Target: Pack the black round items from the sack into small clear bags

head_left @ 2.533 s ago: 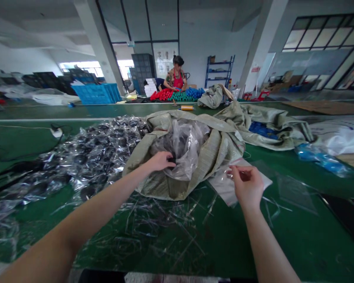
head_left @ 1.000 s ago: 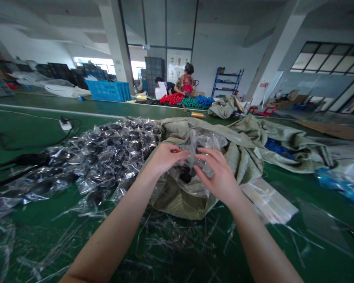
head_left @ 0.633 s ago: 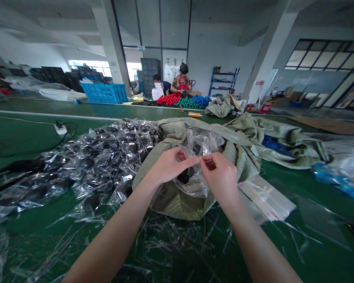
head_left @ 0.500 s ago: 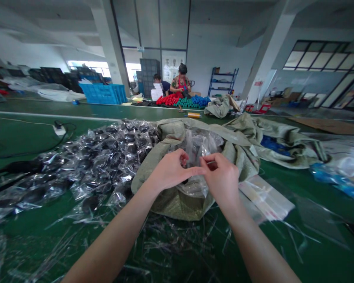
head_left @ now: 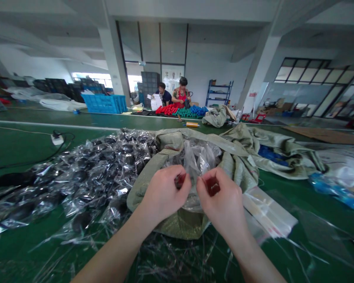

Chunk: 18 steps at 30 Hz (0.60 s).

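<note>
My left hand [head_left: 164,193] and my right hand [head_left: 222,199] are held close together in front of an open woven sack [head_left: 177,220] lined with a clear plastic bag [head_left: 198,158]. Both hands are closed in a pinch. A thin clear plastic film seems to be stretched between them, but I cannot make out what they grip. The sack lies on a green table [head_left: 23,147], just behind my fingers.
A heap of small clear bags with dark parts [head_left: 85,169] covers the table on the left. Flat clear bags [head_left: 268,214] lie to the right. More sacks [head_left: 271,147] lie behind. Two people [head_left: 181,91] work at a far table with coloured rolls. A power strip [head_left: 57,138] sits far left.
My right hand came over from the flat bags on the right to meet my left hand at the sack's mouth. Both hands then drew back toward me, pinched together.
</note>
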{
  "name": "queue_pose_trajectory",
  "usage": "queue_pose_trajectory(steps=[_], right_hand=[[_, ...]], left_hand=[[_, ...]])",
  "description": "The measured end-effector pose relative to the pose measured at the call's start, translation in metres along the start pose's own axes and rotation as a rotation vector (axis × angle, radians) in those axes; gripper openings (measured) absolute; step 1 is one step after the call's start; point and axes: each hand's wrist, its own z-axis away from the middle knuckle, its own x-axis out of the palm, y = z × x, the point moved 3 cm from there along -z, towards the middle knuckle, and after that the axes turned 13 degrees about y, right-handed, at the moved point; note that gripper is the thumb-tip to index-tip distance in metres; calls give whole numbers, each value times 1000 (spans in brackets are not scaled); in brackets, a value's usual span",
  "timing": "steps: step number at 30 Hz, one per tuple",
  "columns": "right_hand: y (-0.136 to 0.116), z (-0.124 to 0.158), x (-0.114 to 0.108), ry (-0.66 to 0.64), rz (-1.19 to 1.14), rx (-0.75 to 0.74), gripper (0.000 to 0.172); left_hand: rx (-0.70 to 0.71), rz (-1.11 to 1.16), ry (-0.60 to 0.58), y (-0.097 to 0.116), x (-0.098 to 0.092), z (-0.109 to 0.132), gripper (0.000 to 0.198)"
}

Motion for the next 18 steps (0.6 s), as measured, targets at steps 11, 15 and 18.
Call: queue_pose_trajectory(steps=[11, 15, 18], right_hand=[[-19, 9, -25, -84, -301, 65, 13], [23, 2, 21, -253, -483, 130, 25], [70, 12, 73, -399, -232, 111, 9]], left_hand=[[122, -180, 150, 22, -47, 10, 24], [-24, -323, 142, -11, -43, -10, 22], [-134, -452, 108, -32, -41, -19, 22]])
